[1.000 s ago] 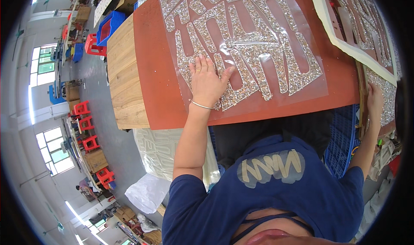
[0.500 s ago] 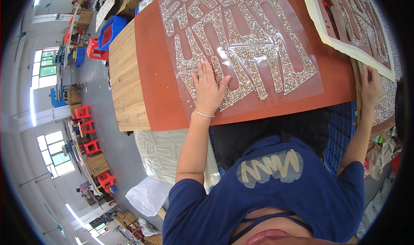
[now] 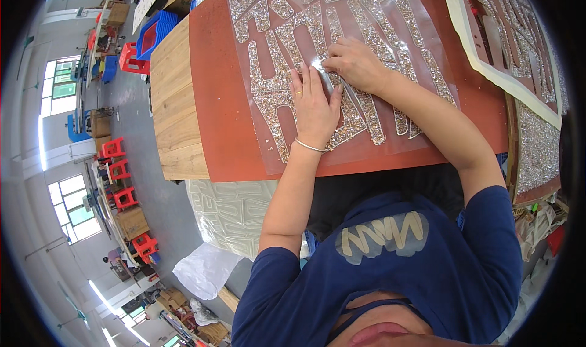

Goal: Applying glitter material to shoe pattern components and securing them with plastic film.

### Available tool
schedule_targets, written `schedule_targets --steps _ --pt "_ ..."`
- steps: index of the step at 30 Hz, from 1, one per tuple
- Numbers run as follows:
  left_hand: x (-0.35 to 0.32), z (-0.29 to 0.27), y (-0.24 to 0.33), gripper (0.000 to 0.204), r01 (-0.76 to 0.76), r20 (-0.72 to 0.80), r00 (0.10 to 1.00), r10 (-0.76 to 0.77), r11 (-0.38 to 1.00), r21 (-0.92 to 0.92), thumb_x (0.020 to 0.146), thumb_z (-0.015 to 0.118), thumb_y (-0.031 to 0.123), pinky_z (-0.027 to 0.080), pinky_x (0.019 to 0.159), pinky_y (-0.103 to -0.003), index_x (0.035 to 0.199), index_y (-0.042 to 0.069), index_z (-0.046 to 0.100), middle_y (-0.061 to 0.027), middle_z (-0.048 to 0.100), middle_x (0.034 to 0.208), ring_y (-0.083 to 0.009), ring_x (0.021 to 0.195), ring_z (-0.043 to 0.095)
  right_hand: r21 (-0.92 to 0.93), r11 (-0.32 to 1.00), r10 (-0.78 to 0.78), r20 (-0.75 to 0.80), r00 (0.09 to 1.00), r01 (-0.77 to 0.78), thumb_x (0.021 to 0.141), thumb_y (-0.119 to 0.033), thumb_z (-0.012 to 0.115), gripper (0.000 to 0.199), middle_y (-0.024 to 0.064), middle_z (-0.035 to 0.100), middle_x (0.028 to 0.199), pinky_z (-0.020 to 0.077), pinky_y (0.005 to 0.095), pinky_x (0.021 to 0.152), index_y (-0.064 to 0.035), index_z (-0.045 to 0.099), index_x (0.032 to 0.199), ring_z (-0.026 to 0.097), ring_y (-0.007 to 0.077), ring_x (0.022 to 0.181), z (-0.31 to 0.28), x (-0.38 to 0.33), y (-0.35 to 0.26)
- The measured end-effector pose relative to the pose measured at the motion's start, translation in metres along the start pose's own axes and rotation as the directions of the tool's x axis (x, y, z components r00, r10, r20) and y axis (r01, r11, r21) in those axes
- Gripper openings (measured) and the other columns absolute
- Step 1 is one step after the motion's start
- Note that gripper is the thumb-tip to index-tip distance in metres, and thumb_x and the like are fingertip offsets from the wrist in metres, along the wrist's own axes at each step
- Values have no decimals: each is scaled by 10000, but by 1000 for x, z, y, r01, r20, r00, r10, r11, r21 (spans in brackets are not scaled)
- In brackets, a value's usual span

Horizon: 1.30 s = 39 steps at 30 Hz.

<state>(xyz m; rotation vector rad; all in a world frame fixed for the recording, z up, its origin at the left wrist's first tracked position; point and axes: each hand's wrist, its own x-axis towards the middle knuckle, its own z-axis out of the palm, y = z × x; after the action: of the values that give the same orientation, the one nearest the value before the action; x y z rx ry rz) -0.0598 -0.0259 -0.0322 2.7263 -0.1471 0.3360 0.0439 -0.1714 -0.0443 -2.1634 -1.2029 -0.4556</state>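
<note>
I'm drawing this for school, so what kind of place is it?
It's probably a workshop or small factory. There's a big table with a sparkly sheet laid out over it, a row of red stools, and a stack of blue bins.

A wide fisheye camera, the left one of a side-by-side pair worn on the person's head, looks steeply down over the navy shirt (image 3: 445, 267) at the tabletop (image 3: 177, 102). It sits within arm's length of the work: both forearms rise from below, and the left hand (image 3: 314, 105) and right hand (image 3: 356, 65) fall near the middle. The tabletop's near edge crosses the picture's middle, its near left corner is in view, and its far side runs past the top. Beyond its left edge, the grey floor (image 3: 137, 124) and windows (image 3: 73, 206) curve toward the dark round rim.
</note>
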Motion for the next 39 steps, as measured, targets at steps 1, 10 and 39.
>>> schedule_targets --steps 1,10,39 --pt "3 -4 3 690 -7 6 1000 7 1000 3 869 615 344 222 1088 -559 1337 -102 374 -287 356 1412 -456 1353 259 4 1000 -1 2 1000 1 758 -131 664 153 62 574 829 442 361 739 -60 673 893 551 242 814 1 1 -1" --pt "6 7 4 594 -91 23 996 88 976 200 916 528 365 168 1101 -563 1330 -53 447 -209 385 1436 -377 1382 267 -26 999 30 3 1000 -30 733 -102 640 227 83 572 890 429 364 791 -34 656 949 551 255 871 -6 -1 -10" --pt "-1 -27 -30 472 123 -57 990 -126 991 -48 866 611 203 207 1103 -532 1244 -59 507 -292 410 1368 -503 1354 203 41 836 542 -213 813 -547 841 -40 622 139 124 616 955 484 331 798 -17 632 977 608 277 910 -157 -116 -47"
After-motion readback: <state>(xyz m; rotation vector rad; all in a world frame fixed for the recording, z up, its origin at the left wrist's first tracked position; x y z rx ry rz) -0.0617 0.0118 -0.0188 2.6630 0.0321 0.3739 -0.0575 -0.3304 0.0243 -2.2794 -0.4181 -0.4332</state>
